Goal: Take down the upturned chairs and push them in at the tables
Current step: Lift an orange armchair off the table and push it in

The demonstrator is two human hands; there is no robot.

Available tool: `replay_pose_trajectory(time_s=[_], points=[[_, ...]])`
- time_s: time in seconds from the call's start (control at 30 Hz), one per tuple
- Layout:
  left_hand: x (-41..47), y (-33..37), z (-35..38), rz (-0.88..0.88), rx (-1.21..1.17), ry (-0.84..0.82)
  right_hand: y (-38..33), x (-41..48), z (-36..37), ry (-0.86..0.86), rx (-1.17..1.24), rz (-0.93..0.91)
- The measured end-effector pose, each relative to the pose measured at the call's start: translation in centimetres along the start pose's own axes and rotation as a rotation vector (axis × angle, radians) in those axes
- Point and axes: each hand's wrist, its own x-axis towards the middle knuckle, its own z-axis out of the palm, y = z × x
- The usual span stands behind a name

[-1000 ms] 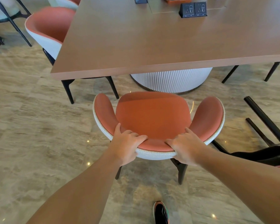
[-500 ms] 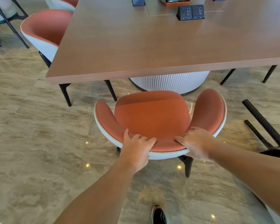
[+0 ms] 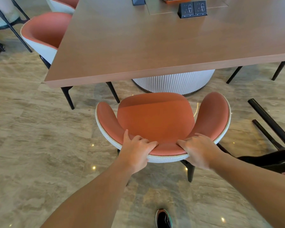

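An orange-cushioned chair [image 3: 156, 119] with a white woven outer shell stands upright on the floor, just in front of the brown wooden table [image 3: 138, 46]. My left hand [image 3: 136, 151] grips the top of its backrest on the left, fingers curled over the rim. My right hand [image 3: 198, 149] grips the same rim on the right. The seat's front edge lies close to the table's near edge, in front of the white ribbed pedestal [image 3: 173, 83]. At the right edge another chair [image 3: 270, 129] lies tipped, its black legs sticking up.
A second orange chair [image 3: 44, 35] is tucked in at the table's left side. Black socket boxes [image 3: 192, 9] sit on the tabletop. Black chair legs [image 3: 277, 71] show beyond the table at the right. My shoe [image 3: 163, 218] is on the marble floor behind the chair.
The chair has slid a little forward and to the right toward the table, with both hands keeping their grip on the backrest. The view has shifted with it.
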Motion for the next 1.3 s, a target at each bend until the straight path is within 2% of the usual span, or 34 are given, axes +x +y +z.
replay_pose_trajectory(time_s=[0.6, 1.3], points=[[-2.4, -1.0, 2.3, 0.051, 0.011, -0.012, -2.8, -0.3, 2.7, -0.038, -0.054, 0.019], [-2.9, -0.4, 3.7, 0.033, 0.025, 0.184, -3.9, -0.7, 3.8, 0.034, 0.061, 0.108]])
